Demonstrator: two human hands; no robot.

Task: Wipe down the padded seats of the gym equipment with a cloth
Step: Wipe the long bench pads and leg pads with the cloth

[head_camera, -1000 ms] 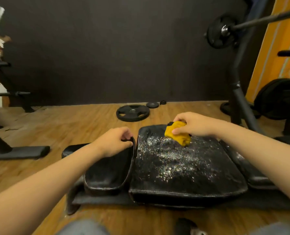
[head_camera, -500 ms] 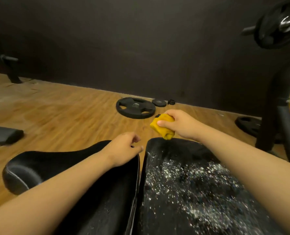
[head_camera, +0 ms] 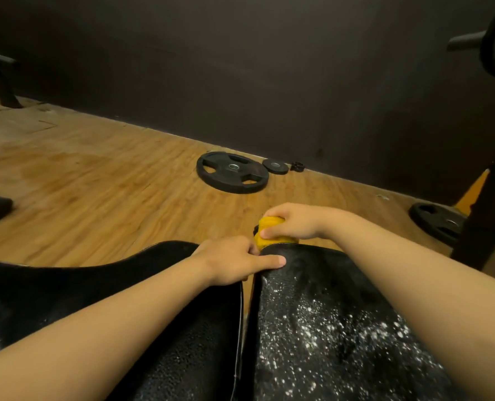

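Cloth [head_camera: 270, 236], yellow, bunched: your right hand [head_camera: 295, 224] grips it at the far edge of the seat pad [head_camera: 321, 273]. Your left hand [head_camera: 234, 261] holds nothing, forefinger straight on that pad's corner beside the cloth. White specks [head_camera: 330, 331] cover the pad behind your right hand, so wiping looks barely begun.

The right hand [head_camera: 295, 225] grips a yellow cloth [head_camera: 269, 234] at the far edge of a black pad [head_camera: 327, 328] speckled white. The left hand [head_camera: 234, 260] bridges the gap from the neighbouring pad [head_camera: 182, 342], thumb on the speckled one. A weight plate [head_camera: 232, 172] lies on the wooden floor [head_camera: 96, 183].
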